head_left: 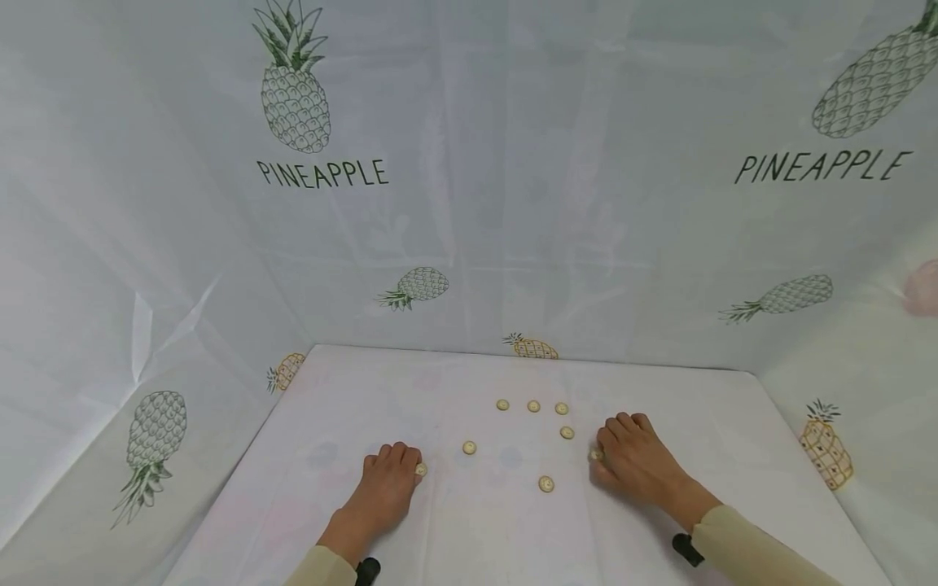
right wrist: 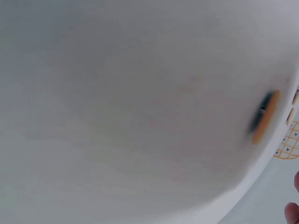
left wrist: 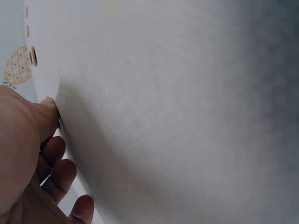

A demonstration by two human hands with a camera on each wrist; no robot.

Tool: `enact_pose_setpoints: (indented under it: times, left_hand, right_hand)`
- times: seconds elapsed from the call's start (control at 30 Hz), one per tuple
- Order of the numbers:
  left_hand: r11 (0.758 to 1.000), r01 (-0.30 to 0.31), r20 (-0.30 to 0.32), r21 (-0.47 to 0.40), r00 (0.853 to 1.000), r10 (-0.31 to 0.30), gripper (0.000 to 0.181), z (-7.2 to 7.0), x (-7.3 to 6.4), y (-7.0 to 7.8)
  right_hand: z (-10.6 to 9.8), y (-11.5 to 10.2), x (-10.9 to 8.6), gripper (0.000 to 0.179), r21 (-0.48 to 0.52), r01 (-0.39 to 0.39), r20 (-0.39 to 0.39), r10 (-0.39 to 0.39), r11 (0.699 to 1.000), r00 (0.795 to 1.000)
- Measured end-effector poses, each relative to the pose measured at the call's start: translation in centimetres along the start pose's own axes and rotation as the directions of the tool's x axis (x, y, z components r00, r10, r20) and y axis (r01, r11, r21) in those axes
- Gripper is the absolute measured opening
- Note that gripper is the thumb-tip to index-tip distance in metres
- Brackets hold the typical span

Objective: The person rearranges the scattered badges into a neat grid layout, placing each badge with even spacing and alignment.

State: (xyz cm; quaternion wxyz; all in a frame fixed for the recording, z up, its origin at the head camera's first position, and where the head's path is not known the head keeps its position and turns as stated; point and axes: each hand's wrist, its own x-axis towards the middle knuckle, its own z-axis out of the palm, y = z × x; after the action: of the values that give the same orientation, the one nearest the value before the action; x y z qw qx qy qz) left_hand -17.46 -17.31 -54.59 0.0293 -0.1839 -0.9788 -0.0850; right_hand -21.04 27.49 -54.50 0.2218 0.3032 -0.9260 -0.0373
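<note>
Small round pale wooden discs with a mark on top lie on the white table. At the left, my left hand has its fingers curled, and a disc shows at its thumb and index finger. In the left wrist view, the thumb meets the cloth and hides that disc. Over on the right, my right hand pinches another disc between thumb and index finger, low over the table. Only two fingertips enter the right wrist view, where a loose disc appears edge-on.
Between the hands lie a near disc and a disc closer to my left hand. Farther back are a row of three, including a middle disc, and one disc below its right end. Pineapple-print sheets surround the table.
</note>
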Motion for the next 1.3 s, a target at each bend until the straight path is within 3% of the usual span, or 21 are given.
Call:
enact_pose_setpoints:
  times: [0.23,0.47,0.8,1.17,1.3]
  left_hand:
    - [1.0,-0.007,-0.009,0.0,1.0,0.007,0.014,0.1,0.0,-0.2]
    - [1.0,-0.003,-0.008,-0.003,1.0,0.003,0.014,0.1,0.0,-0.1]
    - [1.0,0.0,-0.008,0.018,1.0,0.0,0.014,0.5,0.1,-0.4]
    - [1.0,-0.003,-0.004,0.012,1.0,0.003,0.018,0.5,0.0,-0.5]
    - [1.0,-0.006,-0.011,0.014,1.0,0.006,0.017,0.5,0.0,-0.5]
  right_hand:
    - [-0.2,-0.2,1.5,0.025,0.011,-0.019,0.043,0.019,1.0,0.999]
    - [0.7,-0.6,3.1,0.022,0.006,0.008,-0.023,-0.008,1.0,1.0]
    - [1.6,-1.6,5.3,0.023,0.011,0.032,-0.042,-0.031,0.999,0.999]
    - [2.1,-3.6,7.9,0.026,0.066,0.0,0.037,-0.002,0.998,0.999]
    - [2.6,-3.9,8.4,0.024,0.078,-0.003,0.031,0.0,0.997,1.0]
